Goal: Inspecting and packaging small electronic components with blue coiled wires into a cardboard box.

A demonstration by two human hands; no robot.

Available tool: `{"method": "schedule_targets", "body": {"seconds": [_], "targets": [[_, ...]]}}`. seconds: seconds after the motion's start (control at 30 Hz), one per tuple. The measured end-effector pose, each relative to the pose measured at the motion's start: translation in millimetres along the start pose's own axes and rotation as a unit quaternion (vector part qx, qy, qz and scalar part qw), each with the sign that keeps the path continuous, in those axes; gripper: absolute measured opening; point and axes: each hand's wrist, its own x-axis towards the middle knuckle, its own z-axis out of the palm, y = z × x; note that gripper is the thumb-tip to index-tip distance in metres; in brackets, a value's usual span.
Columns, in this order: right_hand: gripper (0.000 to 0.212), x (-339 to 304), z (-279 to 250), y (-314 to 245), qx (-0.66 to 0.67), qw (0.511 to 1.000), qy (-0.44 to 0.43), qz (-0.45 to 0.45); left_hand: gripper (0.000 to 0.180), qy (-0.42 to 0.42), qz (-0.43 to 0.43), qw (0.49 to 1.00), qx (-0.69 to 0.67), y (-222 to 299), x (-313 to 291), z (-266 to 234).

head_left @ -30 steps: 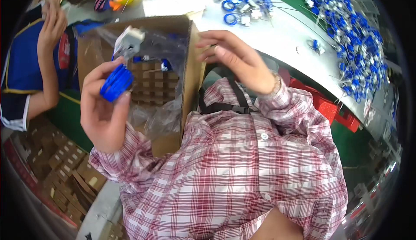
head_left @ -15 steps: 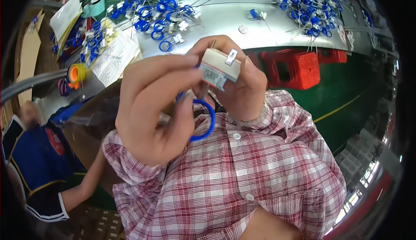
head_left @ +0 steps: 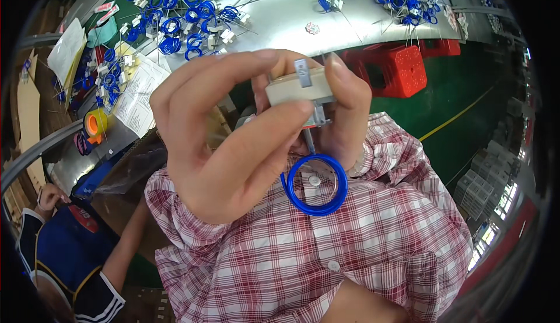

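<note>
In front of my chest, both hands hold a capillary thermostat (head_left: 284, 95), a cream block with a metal tab on top and a metal bracket below. My left hand (head_left: 201, 159) is closed on its near side, a fingertip pressed against the block. From the other side my right hand (head_left: 349, 121) grips it, the thumb beside the tab; some of its fingers are hidden behind the block. Beneath the block a blue coil (head_left: 318, 210) of tubing hangs free before my checked shirt.
Piles of similar thermostats with blue coils (head_left: 170, 45) (head_left: 411, 2) lie on the metal-edged bench (head_left: 274, 25). Left are papers (head_left: 142, 92) and an orange tape roll (head_left: 93, 124). A red stool (head_left: 408, 72) stands beyond my right hand. A person in dark blue (head_left: 70, 247) is at lower left.
The thermostat has turned and shifted slightly right; its blue coil now hangs clear of my left hand. My left fingertip now presses on the block. The other person's hand has come into view.
</note>
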Motion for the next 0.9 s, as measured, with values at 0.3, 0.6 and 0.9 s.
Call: {"method": "schedule_targets", "body": {"seconds": [0.3, 0.6, 0.9], "targets": [[0.037, -2.7, -10.2, -0.2, 0.039, 0.992, 0.017, 0.123, 0.017, -0.007, -0.072, 0.991, -0.113, -1.2, -0.8, 4.0], [0.038, 0.0, -14.4, -5.0, 0.006, 0.978, -0.016, 0.208, 0.006, -0.061, -0.075, 0.989, -0.115, -6.8, -6.7, -1.4], [0.038, 1.3, -17.8, -11.4, 0.024, 0.966, 0.004, 0.256, 0.015, -0.123, -0.042, 0.981, -0.146, -17.0, 2.8, -2.8]]}}
